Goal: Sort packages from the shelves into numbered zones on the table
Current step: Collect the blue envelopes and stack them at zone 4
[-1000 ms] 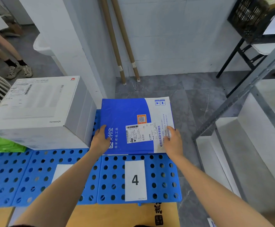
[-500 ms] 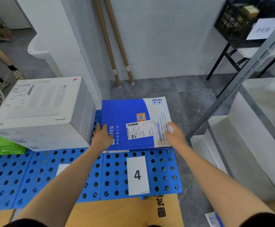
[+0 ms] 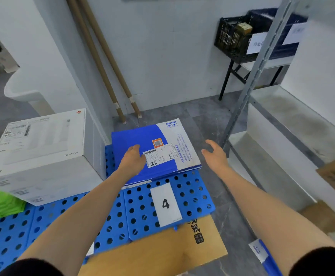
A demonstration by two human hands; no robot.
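Blue envelope [image 3: 134,139] beyond the 4 label [image 3: 165,204]; my left hand [image 3: 132,159] perhaps touching it, fingers loose; right hand [image 3: 214,155] spread, clear.

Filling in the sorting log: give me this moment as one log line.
blue mailer flat on blue panel behind 4 label | left hand open over mailer, contact unclear | right hand open, beside mailer, apart

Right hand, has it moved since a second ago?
Yes. The right hand has come off the blue package, rightward toward the shelf post.
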